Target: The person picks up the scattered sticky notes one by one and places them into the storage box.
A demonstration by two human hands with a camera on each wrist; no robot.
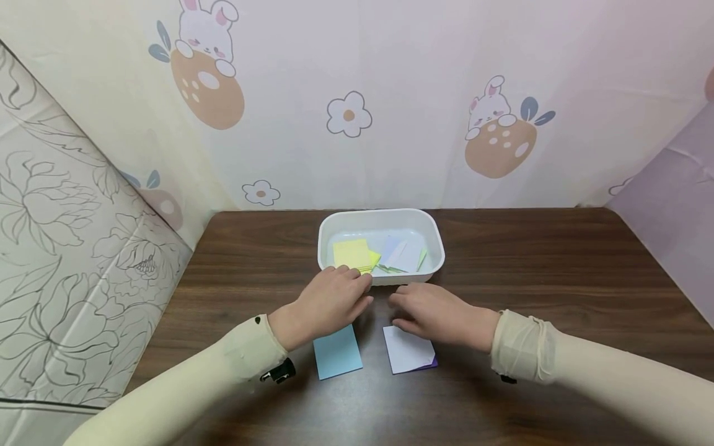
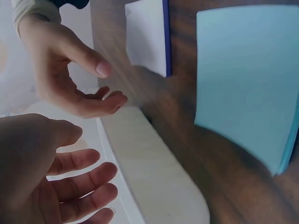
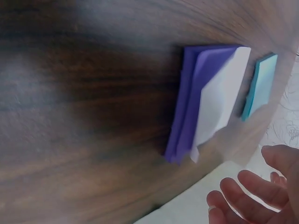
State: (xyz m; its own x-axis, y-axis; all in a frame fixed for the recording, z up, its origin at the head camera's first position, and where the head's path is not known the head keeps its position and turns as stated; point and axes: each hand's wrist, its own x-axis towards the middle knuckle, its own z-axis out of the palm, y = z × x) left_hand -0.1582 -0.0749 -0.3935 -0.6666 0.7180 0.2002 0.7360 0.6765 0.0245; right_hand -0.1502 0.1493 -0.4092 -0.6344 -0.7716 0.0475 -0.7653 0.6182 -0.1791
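In the head view my left hand (image 1: 333, 298) hovers at the front rim of a white plastic tray (image 1: 381, 215), its fingers loosely bent and holding nothing. My right hand (image 1: 434, 313), also holding nothing, is just right of it, over the far edge of a paper stack with a white top sheet (image 1: 406, 353). Purple sheets (image 3: 187, 102) lie beneath that white sheet, as the right wrist view shows; one corner is folded. Close below my left hand is a stack of light blue sticky notes (image 1: 338, 357), partly covered by the hand in the head view.
Inside the tray lie yellow sticky notes (image 1: 350, 253), pale lilac-white sheets (image 1: 405, 255) and a few green pieces (image 1: 422, 257). The dark wood table (image 1: 535, 266) ends at a patterned curtain (image 1: 413, 124) behind the tray, with more cloth at both sides.
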